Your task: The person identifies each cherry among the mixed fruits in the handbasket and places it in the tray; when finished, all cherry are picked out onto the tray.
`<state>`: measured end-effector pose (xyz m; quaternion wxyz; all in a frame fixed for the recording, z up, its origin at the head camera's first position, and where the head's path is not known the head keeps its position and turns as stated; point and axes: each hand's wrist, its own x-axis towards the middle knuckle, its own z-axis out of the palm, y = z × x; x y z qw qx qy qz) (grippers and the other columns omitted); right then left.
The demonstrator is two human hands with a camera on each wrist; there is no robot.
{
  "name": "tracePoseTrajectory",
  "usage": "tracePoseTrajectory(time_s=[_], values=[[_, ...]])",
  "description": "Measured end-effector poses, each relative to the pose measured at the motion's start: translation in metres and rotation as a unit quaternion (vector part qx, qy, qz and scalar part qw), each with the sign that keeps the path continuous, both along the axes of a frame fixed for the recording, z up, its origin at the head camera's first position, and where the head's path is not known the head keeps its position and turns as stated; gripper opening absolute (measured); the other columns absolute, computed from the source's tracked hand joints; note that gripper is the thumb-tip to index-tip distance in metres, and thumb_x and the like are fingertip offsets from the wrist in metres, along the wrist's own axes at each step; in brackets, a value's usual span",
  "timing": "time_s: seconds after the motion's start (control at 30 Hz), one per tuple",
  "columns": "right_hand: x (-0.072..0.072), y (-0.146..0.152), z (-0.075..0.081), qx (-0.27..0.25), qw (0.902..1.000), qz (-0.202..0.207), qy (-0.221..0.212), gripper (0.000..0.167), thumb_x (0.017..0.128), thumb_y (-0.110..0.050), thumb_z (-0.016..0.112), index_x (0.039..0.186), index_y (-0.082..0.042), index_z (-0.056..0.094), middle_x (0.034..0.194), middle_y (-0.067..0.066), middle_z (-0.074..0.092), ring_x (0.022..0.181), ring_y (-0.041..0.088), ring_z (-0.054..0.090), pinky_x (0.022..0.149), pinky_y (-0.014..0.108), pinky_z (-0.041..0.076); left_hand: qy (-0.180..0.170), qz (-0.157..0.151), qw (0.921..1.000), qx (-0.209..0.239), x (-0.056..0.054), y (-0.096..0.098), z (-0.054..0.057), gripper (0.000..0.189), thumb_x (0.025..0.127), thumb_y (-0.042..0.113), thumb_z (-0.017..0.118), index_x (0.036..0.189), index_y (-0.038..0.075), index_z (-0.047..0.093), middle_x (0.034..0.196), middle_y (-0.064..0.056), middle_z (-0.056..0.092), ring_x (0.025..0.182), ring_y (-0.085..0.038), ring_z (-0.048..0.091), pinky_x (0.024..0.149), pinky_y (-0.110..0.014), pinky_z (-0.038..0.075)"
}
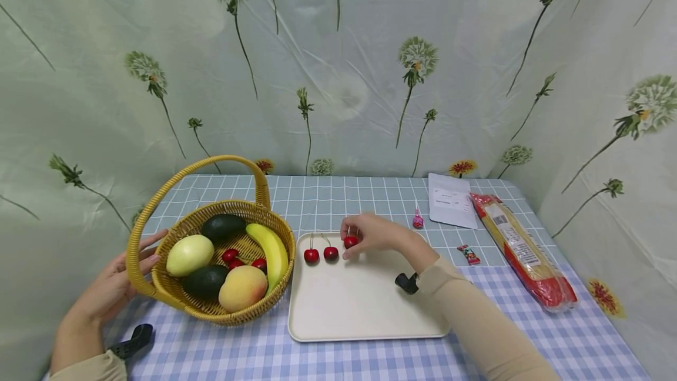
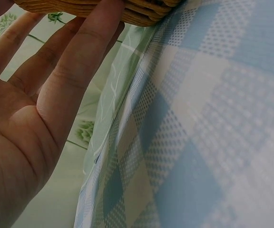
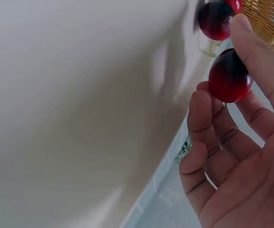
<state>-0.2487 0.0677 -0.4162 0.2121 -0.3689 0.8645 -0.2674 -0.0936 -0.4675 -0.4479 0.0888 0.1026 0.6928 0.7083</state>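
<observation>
My right hand [image 1: 372,234] is over the back of a cream tray [image 1: 370,310], its thumb and fingertips around a red cherry [image 3: 230,76]. Two more cherries with stems, a left one [image 1: 311,256] and a middle one [image 1: 331,253], lie in a row to its left on the tray. A yellow wicker basket [image 1: 238,317] with a tall handle stands at the left. My left hand [image 1: 108,287] reaches along the basket's left side, fingers extended against the wicker. Inside are a banana [image 1: 271,251], a peach [image 1: 243,288], two dark green avocados [image 1: 223,228], a pale yellow-green fruit [image 1: 190,256] and several cherries.
On the right of the checked tablecloth [image 1: 227,354] lie a long red-and-clear food packet [image 1: 523,251], a white pouch [image 1: 451,200], a wrapped lollipop [image 1: 418,220] and a small wrapped candy [image 1: 469,254]. A dandelion-print curtain [image 1: 349,99] hangs behind the table.
</observation>
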Motion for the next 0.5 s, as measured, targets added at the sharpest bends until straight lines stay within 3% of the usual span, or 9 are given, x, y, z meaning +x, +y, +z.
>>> tracePoseTrajectory(time_s=[0.1,0.5], values=[[0.002,0.000,-0.003,0.008,1.0000,-0.005,-0.001,0.032,0.086,-0.029,0.093,0.102,-0.017,0.068,0.085,-0.004,0.064,0.079,0.010,0.055,0.071,0.024,0.047,-0.003,0.009,0.9999,-0.007,0.000,0.000,0.001,0.058,0.115,0.000,0.036,0.168,0.025,0.040,0.143,0.024,0.065,0.124,0.005,0.065,0.086,-0.031,0.064],[0.008,-0.005,-0.011,0.021,0.9996,0.003,0.017,0.034,0.086,-0.033,0.093,0.100,-0.015,0.067,0.079,-0.006,0.058,0.075,0.007,0.049,0.068,0.023,0.041,0.003,-0.008,0.9999,0.012,0.000,0.000,-0.001,0.059,0.115,-0.002,0.034,0.166,0.026,0.044,0.145,0.021,0.065,0.125,0.001,0.067,0.086,-0.033,0.065]])
